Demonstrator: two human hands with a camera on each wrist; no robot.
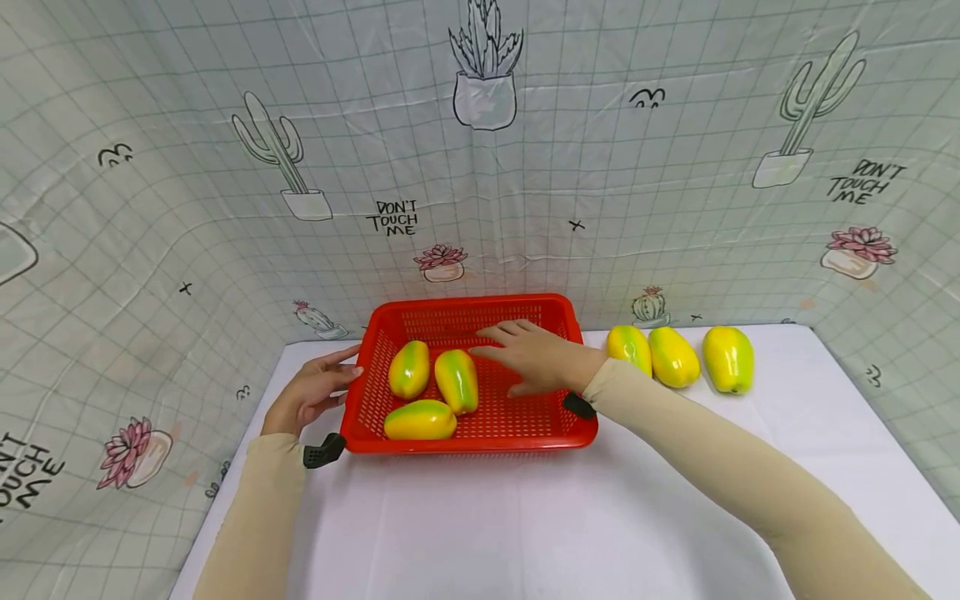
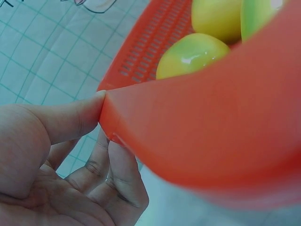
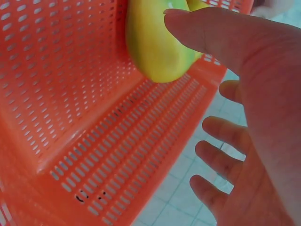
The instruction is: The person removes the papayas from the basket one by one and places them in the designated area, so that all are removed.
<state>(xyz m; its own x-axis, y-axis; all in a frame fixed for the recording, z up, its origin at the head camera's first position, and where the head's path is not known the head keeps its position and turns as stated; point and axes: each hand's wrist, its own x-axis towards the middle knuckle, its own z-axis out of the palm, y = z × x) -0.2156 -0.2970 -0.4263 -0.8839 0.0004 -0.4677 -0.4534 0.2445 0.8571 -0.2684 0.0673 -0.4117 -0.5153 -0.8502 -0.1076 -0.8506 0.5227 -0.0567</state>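
Behind basket (image 1: 517, 417), "DON'T TOUCH ME" lettering (image 1: 395, 220); left hand (image 1: 315, 387) pinches rim (image 2: 141, 108), right hand (image 1: 542, 358) spread.

wrinkled pale grn-grid walls (image 1: 555, 183), cactus dwgs (image 1: 276, 148), "DON'T TOUCH ME" txt (image 1: 395, 219), wht tbl (image 1: 450, 533) in front

1. Red basket (image 1: 465, 446): rectangular, slotted walls, level. I pinch its left rim between thumb and fingers of my left hand (image 1: 315, 387); my right hand (image 1: 543, 358) is over its right half, holding nothing.
2. Inside, left half, glossy yellow-green fruits: left fruit (image 1: 409, 370) and middle fruit (image 1: 457, 382) point front-to-back; front fruit (image 1: 421, 420) lies crosswise.
3. Right of basket, similar row: first fruit (image 1: 628, 347), partly hidden by my arm; second fruit (image 1: 673, 357) just beside; third fruit (image 1: 729, 359) slightly apart.
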